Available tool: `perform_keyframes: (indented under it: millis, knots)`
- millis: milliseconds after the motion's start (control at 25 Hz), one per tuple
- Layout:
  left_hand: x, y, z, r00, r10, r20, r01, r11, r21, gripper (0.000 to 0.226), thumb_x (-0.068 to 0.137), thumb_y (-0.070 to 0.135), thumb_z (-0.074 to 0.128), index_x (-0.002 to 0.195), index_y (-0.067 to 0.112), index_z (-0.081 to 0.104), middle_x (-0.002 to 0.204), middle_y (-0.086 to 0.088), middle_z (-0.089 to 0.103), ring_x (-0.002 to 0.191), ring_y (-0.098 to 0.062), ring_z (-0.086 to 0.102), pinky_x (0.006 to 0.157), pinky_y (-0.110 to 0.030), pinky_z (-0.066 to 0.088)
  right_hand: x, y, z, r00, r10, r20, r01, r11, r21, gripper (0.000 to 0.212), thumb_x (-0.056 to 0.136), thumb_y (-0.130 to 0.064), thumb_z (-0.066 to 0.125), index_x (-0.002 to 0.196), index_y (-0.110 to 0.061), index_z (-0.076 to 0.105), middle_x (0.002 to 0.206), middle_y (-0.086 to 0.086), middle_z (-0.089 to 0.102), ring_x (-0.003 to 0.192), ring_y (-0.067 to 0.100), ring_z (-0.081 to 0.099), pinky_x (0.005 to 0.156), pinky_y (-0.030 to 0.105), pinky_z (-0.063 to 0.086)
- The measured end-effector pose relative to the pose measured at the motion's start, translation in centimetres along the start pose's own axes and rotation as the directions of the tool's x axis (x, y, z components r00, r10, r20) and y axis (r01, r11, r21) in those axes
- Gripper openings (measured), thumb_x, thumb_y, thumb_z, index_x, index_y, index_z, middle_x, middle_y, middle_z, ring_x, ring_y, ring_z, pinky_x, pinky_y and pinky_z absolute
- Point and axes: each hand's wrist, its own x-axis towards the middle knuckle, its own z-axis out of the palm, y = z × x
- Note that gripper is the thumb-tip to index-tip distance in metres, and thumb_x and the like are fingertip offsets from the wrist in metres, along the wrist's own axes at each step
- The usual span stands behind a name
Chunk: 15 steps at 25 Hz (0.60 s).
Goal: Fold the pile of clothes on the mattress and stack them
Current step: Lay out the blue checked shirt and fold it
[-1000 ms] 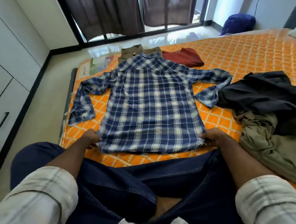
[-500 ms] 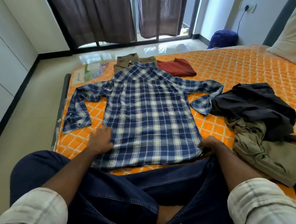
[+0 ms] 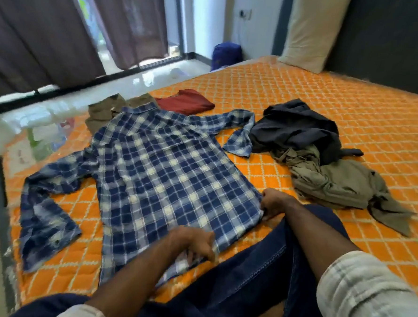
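A blue, navy and cream plaid shirt (image 3: 162, 177) lies spread flat, back side up, on the orange quilted mattress (image 3: 328, 111), its collar pointing away from the person and its hem nearest their lap. The left sleeve runs out toward the mattress edge and bends down to a buttoned cuff; the right sleeve stretches toward the far side and doubles back on itself, its cuff lying just beside a crumpled dark garment (image 3: 295, 129). The fabric looks mostly smooth, with a few soft wrinkles near the shoulders. The left hand (image 3: 193, 243) rests on the hem with its fingers curled into the cloth, bunching a bit of the bottom edge; motion blur hides the exact grip. The right hand (image 3: 273, 204) pinches the shirt's lower right corner between thumb and fingers. Touching the dark garment on its near side is a rumpled olive garment (image 3: 336, 183). Beyond the collar sit a folded maroon piece (image 3: 187, 102) and a folded brown piece (image 3: 103, 110), side by side, the shirt's collar overlapping their near edges. A pale pillow (image 3: 313, 30) leans upright at the head of the mattress.
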Motion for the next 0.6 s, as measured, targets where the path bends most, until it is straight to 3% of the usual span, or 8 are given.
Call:
perform_keyframes:
  millis: [40,80,120,200,320,480,600]
  knots:
    - [-0.2,0.0,-1.3,0.994,0.045,0.102,-0.024,0.980,-0.200,0.028,0.096,0.040,0.061,0.095,0.013,0.064,0.096,-0.016,0.071,0.071,-0.024,0.071,0.069,-0.042,0.061,-0.4,-0.2,0.1,1.000,0.016,0.027,-0.017,1.000,0.025,0.008,0.090,0.005,0.061,0.090,-0.002,0.058,0.090,0.023,0.067,0.065,0.028,0.067,0.051,0.034,0.059]
    - [-0.3,-0.1,-2.7,0.989,0.089,0.116,-0.045,0.940,-0.339,0.028,0.098,0.040,0.058,0.101,0.013,0.065,0.099,-0.014,0.071,0.075,-0.024,0.073,0.071,-0.042,0.061,-0.3,-0.3,-0.1,0.999,0.017,0.028,-0.018,0.999,0.044,0.005,0.092,0.004,0.060,0.093,0.000,0.058,0.086,0.022,0.066,0.064,0.028,0.066,0.054,0.037,0.060]
    - [-0.2,-0.3,-4.3,0.994,0.105,0.032,-0.084,0.915,-0.394,0.028,0.100,0.039,0.055,0.108,0.013,0.061,0.103,-0.012,0.070,0.082,-0.024,0.073,0.074,-0.042,0.060,0.0,-0.6,-0.3,1.000,0.006,0.007,-0.007,0.999,0.052,0.004,0.093,-0.001,0.061,0.095,-0.001,0.059,0.084,0.019,0.064,0.064,0.026,0.064,0.055,0.036,0.058]
    - [1.0,-0.6,-7.5,0.952,0.098,-0.289,-0.189,0.933,-0.307,0.022,0.103,0.033,0.052,0.114,0.015,0.056,0.113,-0.006,0.065,0.096,-0.019,0.068,0.085,-0.039,0.058,0.6,-0.9,-1.1,0.999,-0.038,-0.034,0.040,0.997,0.062,0.010,0.093,-0.009,0.065,0.099,-0.003,0.060,0.087,0.017,0.064,0.070,0.025,0.064,0.060,0.036,0.056]
    - [4.1,-0.9,-12.0,0.754,0.015,-0.657,-0.230,0.943,-0.242,0.010,0.101,0.023,0.054,0.110,0.018,0.057,0.118,-0.003,0.059,0.103,-0.014,0.060,0.092,-0.034,0.054,2.4,-0.2,-1.9,0.994,-0.111,-0.020,0.112,0.989,0.099,0.026,0.092,-0.017,0.070,0.113,-0.003,0.062,0.107,0.017,0.066,0.097,0.029,0.067,0.080,0.043,0.059]
    - [9.9,-1.4,-19.5,0.642,-0.187,-0.743,-0.038,0.961,-0.275,0.028,0.098,0.024,0.058,0.123,0.011,0.057,0.118,-0.004,0.058,0.100,-0.014,0.059,0.090,-0.035,0.052,4.8,0.7,-2.6,0.964,-0.262,0.040,0.260,0.964,0.051,0.039,0.092,-0.028,0.070,0.124,-0.012,0.055,0.120,0.008,0.060,0.105,0.023,0.059,0.083,0.036,0.049]
    - [15.2,-2.3,-25.8,0.591,-0.289,-0.753,0.143,0.956,-0.255,0.041,0.092,0.031,0.057,0.127,0.008,0.056,0.128,-0.010,0.054,0.107,-0.027,0.060,0.092,-0.048,0.055,6.9,1.7,-2.1,0.928,-0.372,-0.016,0.371,0.919,0.130,0.031,0.091,-0.022,0.069,0.117,-0.012,0.056,0.113,0.008,0.062,0.099,0.024,0.060,0.078,0.037,0.048]
